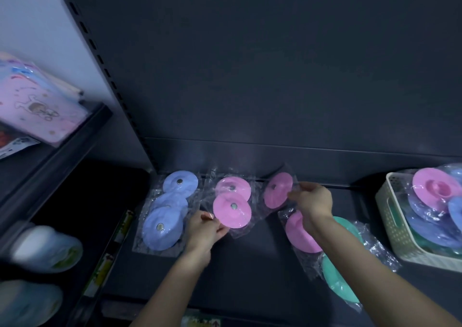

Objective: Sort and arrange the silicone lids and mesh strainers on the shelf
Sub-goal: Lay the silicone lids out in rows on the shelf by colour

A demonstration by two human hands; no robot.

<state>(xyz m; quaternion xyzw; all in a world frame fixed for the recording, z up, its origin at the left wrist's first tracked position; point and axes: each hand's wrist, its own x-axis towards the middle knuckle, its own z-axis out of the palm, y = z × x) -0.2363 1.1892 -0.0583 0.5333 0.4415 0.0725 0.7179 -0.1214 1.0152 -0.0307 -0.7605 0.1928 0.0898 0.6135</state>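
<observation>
On the dark shelf [250, 271] lie silicone lids in clear bags. A blue pack [165, 214] rests at the left. Beside it is a pink pack [232, 206] with two lids; my left hand [207, 229] pinches its lower left edge. My right hand [312, 199] holds the bag of a tilted pink lid [277, 193] near the back. Under my right wrist lies another pink lid [297, 234], and a green pack [340, 271] lies beneath my forearm. No mesh strainer is visible.
A cream perforated basket [397, 226] at the right holds several pink, blue and green bagged lids. A slotted upright [110, 76] bounds the shelf on the left. The neighbouring bay holds a pink printed pack [37, 111] and white containers [45, 249].
</observation>
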